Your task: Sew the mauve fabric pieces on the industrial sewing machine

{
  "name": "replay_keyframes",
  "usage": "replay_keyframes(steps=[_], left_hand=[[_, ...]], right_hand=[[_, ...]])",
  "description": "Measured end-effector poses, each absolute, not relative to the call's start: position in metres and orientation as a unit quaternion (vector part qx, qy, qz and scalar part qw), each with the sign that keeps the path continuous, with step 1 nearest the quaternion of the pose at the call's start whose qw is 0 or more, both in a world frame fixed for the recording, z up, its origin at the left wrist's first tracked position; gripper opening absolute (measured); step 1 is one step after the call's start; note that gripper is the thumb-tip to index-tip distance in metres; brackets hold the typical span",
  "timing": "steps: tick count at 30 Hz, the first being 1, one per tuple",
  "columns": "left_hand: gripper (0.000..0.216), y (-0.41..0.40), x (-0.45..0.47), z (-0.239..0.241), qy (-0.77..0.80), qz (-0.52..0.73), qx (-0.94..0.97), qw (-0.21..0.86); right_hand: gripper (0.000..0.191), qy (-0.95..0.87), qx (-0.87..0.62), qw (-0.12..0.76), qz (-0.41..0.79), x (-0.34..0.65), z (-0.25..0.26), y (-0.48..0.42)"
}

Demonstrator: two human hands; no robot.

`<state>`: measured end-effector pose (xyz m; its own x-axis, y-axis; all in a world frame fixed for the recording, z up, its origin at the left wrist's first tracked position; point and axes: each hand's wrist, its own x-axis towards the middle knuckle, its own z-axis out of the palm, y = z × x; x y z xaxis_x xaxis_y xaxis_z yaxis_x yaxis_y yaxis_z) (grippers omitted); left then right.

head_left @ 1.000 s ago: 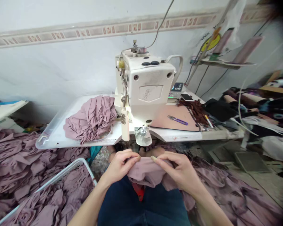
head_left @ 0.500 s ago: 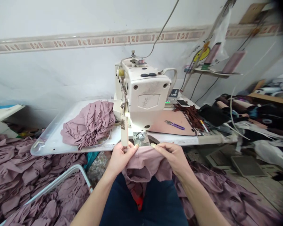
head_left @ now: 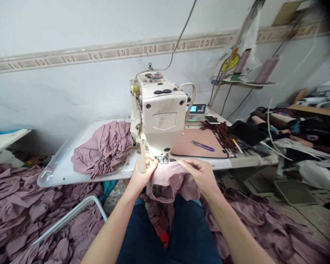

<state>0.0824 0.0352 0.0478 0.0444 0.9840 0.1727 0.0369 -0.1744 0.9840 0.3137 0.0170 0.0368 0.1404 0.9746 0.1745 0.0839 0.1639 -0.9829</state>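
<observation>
My left hand and my right hand both pinch the top edge of a mauve fabric piece, held stretched between them. The edge lies right at the presser foot of the white sewing machine. The rest of the piece hangs down over my lap in dark blue trousers. A white guide bar stands just beside my left fingers.
A pile of sewn mauve fabric lies on the clear extension plate left of the machine. Purple snips rest on the table at right. A white basket and heaps of mauve fabric surround my legs. Thread cones stand at right.
Both hands have lifted the fabric edge from above my lap up and forward to the machine's presser foot. The view has shifted slightly closer to the machine.
</observation>
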Motion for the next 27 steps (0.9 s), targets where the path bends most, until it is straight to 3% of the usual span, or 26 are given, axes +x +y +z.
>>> replay_keyframes(steps=[5,11,15,21,27], left_hand=[[0.03,0.027,0.065,0.045,0.478,0.497,0.605,0.397],[0.027,0.013,-0.012,0.045,0.586,0.456,0.636,0.213],[0.037,0.032,-0.076,0.052,0.664,0.524,0.521,0.115],[0.036,0.07,-0.109,0.065,0.71,0.505,0.431,0.233],[0.028,0.066,-0.104,0.078,0.693,0.549,0.444,0.149]], right_hand=[[0.042,-0.537,-0.539,0.541,0.359,0.322,0.016,-0.009],[0.064,-0.484,-0.542,0.44,0.528,0.354,-0.028,-0.05],[0.071,-0.373,-0.57,0.484,0.549,0.362,-0.037,-0.058],[0.062,-0.391,-0.573,0.506,0.513,0.34,-0.026,-0.049],[0.059,-0.513,-0.557,0.418,0.501,0.35,-0.009,-0.066]])
